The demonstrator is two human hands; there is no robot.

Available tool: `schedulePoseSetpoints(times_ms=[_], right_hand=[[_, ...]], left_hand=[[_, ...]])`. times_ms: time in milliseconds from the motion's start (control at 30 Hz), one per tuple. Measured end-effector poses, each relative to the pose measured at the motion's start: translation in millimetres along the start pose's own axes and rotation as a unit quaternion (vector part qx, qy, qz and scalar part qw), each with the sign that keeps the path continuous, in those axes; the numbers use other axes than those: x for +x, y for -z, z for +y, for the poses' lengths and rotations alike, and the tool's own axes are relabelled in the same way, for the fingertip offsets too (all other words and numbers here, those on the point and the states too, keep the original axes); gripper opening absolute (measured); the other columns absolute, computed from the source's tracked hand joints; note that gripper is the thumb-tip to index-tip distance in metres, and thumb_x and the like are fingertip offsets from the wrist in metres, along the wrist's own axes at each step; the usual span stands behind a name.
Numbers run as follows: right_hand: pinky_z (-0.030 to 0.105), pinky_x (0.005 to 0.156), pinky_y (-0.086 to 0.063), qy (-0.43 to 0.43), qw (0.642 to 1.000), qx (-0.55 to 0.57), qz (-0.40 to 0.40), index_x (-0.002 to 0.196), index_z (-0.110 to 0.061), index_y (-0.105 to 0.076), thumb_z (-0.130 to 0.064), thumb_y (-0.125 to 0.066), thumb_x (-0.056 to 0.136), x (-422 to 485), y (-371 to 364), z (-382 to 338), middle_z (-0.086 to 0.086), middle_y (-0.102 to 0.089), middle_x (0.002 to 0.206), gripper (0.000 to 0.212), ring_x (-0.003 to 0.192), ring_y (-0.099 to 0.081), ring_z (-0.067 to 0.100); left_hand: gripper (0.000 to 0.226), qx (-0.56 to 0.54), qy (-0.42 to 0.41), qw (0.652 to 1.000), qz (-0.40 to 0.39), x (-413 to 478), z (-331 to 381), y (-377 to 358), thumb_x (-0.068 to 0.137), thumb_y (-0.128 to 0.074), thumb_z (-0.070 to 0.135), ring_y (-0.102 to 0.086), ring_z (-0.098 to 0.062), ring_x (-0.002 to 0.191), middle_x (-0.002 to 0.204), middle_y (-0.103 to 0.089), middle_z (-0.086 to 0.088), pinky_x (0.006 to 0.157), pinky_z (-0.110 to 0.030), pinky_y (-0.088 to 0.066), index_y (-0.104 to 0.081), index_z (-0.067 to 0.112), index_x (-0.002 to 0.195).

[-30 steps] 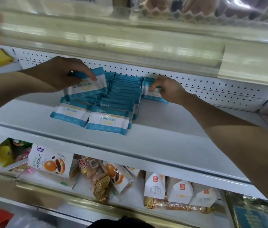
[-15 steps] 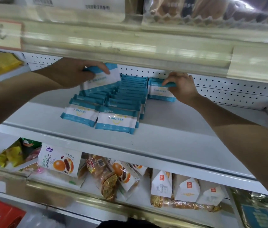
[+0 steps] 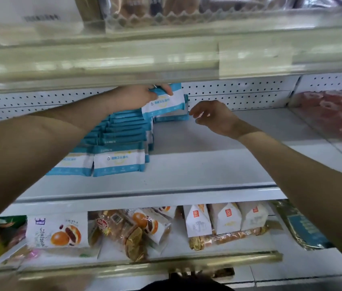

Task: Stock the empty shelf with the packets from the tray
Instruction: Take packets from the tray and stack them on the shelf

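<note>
Head cam: left hand point(image 3: 138, 97) pinches a wet-wipe packet point(image 3: 165, 103), probably needs setting beside the packet rows point(image 3: 124, 133); right hand point(image 3: 214, 116) spread, empty.

Left forearm point(image 3: 60, 139) hides left packet row point(image 3: 71, 165); upper shelf point(image 3: 124, 59) blurred.
</note>
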State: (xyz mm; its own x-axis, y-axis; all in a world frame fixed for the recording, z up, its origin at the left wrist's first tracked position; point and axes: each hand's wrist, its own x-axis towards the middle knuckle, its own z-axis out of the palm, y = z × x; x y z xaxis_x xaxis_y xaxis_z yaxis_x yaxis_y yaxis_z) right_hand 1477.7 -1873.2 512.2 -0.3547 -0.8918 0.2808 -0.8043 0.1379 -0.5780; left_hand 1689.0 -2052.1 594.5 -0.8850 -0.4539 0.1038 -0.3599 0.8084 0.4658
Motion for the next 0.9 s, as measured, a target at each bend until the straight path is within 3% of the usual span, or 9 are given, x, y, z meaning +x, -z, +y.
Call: schedulePoseSetpoints(times_ms=[100, 200, 300, 433, 633, 767, 900], right_hand=[[0.019, 0.075, -0.047, -0.010, 1.000, -0.003, 0.003, 0.104, -0.030, -0.073, -0.010, -0.070, 0.089, -16, 11, 3, -0.013, -0.070, 0.097, 0.026, 0.082, -0.060, -0.004], [0.025, 0.079, -0.054, -0.018, 1.000, -0.001, 0.012, 0.103, -0.030, -0.074, -0.010, -0.069, 0.089, -28, 21, 9, -0.013, -0.071, 0.098, 0.025, 0.085, -0.063, 0.001], [0.028, 0.081, -0.056, -0.010, 1.000, 0.005, 0.027, 0.098, -0.035, -0.074, -0.009, -0.069, 0.089, -36, 28, 12, -0.013, -0.073, 0.097, 0.028, 0.084, -0.065, 0.005], [0.029, 0.084, -0.056, 0.008, 0.999, 0.010, 0.030, 0.100, -0.033, -0.075, -0.009, -0.070, 0.088, -48, 33, 15, -0.013, -0.073, 0.097, 0.027, 0.089, -0.067, 0.010], [0.012, 0.077, -0.048, 0.020, 0.999, 0.022, 0.026, 0.100, -0.031, -0.075, -0.007, -0.069, 0.089, -60, 39, 15, -0.014, -0.073, 0.098, 0.027, 0.089, -0.064, 0.004], [0.014, 0.076, -0.047, 0.025, 0.999, 0.017, 0.029, 0.099, -0.031, -0.075, -0.006, -0.068, 0.090, -62, 45, 13, -0.012, -0.074, 0.097, 0.027, 0.089, -0.065, 0.007], [0.004, 0.070, -0.039, 0.023, 0.999, 0.009, 0.024, 0.100, -0.029, -0.075, -0.008, -0.067, 0.093, -64, 52, 10, -0.014, -0.073, 0.102, 0.023, 0.092, -0.064, 0.004]], left_hand=[[0.048, -0.007, -0.024, 1.000, -0.003, 14, 1, -15, 0.101, -0.048, 0.010, -0.056, -0.012, 0.105, 0.132, -0.061, 0.022, 0.091, -0.039, -0.047, -0.066, 0.053, 0.111], [0.051, -0.007, -0.033, 0.999, -0.016, 32, 0, -22, 0.099, -0.053, 0.004, -0.054, -0.002, 0.124, 0.126, -0.058, 0.036, 0.101, -0.024, -0.044, -0.068, 0.052, 0.108], [0.047, -0.001, -0.051, 0.998, -0.027, 45, -1, -28, 0.095, -0.060, -0.001, -0.056, -0.002, 0.120, 0.125, -0.063, 0.028, 0.105, -0.022, -0.042, -0.073, 0.042, 0.109], [0.040, 0.003, -0.056, 0.998, -0.041, 55, -4, -39, 0.094, -0.064, -0.005, -0.055, -0.005, 0.114, 0.125, -0.062, 0.015, 0.098, -0.018, -0.038, -0.076, 0.027, 0.113], [0.039, 0.055, -0.062, 0.995, -0.050, 68, -13, -45, 0.093, -0.064, -0.004, -0.056, -0.005, 0.108, 0.132, -0.064, 0.008, 0.086, -0.009, -0.038, -0.076, 0.027, 0.112], [0.040, 0.066, -0.069, 0.993, -0.067, 76, -21, -47, 0.095, -0.062, -0.002, -0.053, -0.006, 0.117, 0.135, -0.062, 0.009, 0.101, -0.023, -0.040, -0.075, 0.033, 0.110], [0.048, 0.105, -0.075, 0.990, -0.053, 81, -31, -49, 0.091, -0.063, -0.002, -0.055, -0.009, 0.110, 0.112, -0.057, 0.025, 0.105, -0.040, -0.046, -0.072, 0.044, 0.101]])
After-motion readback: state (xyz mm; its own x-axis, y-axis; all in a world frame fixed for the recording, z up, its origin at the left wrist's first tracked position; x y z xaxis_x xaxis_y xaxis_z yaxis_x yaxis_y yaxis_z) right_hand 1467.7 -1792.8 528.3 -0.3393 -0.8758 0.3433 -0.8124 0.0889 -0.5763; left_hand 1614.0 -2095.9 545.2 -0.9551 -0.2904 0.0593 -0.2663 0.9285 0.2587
